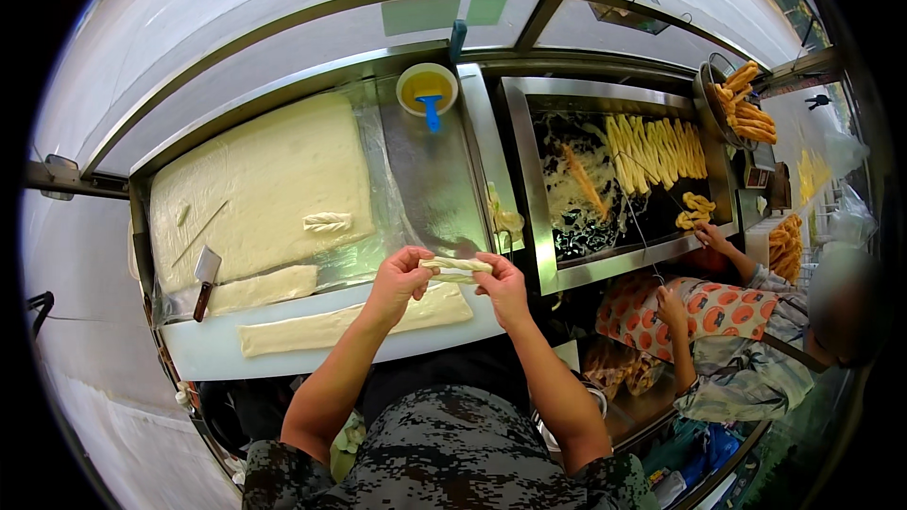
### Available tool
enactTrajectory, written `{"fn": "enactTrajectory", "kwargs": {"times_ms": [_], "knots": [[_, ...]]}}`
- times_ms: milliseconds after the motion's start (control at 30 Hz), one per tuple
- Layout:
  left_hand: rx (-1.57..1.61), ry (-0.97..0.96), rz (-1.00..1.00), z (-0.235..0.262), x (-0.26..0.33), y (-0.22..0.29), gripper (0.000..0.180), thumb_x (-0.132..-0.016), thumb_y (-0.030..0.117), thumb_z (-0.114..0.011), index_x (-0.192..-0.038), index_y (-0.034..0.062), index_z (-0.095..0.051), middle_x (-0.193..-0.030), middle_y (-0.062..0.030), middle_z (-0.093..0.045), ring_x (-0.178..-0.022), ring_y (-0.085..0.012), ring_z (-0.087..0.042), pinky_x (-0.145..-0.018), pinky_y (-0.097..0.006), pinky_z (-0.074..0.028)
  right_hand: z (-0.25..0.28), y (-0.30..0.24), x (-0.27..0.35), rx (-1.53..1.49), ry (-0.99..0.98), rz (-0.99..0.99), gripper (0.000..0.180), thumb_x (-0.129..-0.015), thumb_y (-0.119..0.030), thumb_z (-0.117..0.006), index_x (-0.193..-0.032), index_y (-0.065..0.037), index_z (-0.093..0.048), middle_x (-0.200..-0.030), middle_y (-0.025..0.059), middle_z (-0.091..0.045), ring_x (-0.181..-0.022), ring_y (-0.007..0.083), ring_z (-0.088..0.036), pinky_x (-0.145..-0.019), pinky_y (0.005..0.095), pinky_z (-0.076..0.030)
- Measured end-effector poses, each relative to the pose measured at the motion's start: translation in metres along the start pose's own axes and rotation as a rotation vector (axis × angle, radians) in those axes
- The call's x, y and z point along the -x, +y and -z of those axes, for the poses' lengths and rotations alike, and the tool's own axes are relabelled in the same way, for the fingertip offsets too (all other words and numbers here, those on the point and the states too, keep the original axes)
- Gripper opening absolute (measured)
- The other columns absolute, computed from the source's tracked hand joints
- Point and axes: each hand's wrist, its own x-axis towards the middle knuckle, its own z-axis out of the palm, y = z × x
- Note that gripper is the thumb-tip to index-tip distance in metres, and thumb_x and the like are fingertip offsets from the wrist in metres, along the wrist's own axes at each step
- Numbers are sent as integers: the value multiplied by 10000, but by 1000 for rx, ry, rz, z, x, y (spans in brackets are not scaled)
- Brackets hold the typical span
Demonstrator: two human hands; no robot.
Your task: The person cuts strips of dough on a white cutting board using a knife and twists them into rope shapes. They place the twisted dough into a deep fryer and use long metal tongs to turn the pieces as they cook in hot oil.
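Between my two hands, over the front edge of the counter, a short twisted piece of dough (455, 269) is stretched level. My left hand (402, 279) pinches its left end and my right hand (503, 283) its right end. Below it a long flat strip of dough (312, 333) lies on the white cutting board (208, 359). Behind the board a big slab of dough (265, 179) rests on plastic film, carrying another twisted dough piece (327, 222) and a thin stick (199, 231). A cleaver (204, 281) with a dark handle lies at the slab's front left.
Beyond stands a white bowl (406, 85) of yellow liquid with a blue brush (431, 111). To the right, a fryer (529, 161) holds bubbling oil and several dough sticks (657, 151). A co-worker (746, 349) reaches over it with sticks. Fried dough (746, 109) fills a basket behind.
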Motion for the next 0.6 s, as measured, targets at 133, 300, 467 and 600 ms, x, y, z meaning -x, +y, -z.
{"fn": "enactTrajectory", "kwargs": {"times_ms": [133,300,467,600], "knots": [[90,72,93,-6,-9,-13,172,-825,32,-636,-992,31,-594,-754,-41,-611,-552,-87,-534,-483,-212,-418,44,13,-1,-278,403,-16,238,-859,-5,-576,-1094,-31,-600,-840,30,-625,-738,120,-613,-588,250,-530],[389,318,-11,68,-31,-13,209,-847,22,-599,-1049,56,-553,-788,-71,-646,-578,-101,-581,-483,-220,-457,174,23,18,-467,913,252,232,-864,-3,-558,-1094,-29,-569,-840,46,-592,-683,140,-589,-549,276,-532],[351,337,55,90,-42,11,247,-836,20,-611,-1056,95,-527,-775,-26,-621,-540,-63,-505,-447,-201,-394,242,44,63,186,798,194,286,-824,-12,-588,-1109,-7,-588,-817,48,-609,-641,137,-593,-535,248,-502],[314,325,47,89,-65,20,270,-827,29,-628,-1058,108,-512,-785,-7,-607,-508,-46,-414,-428,-195,-320,270,65,90,865,700,107,262,-768,-75,-632,-1013,10,-667,-735,43,-647,-632,125,-599,-568,261,-488]]}}
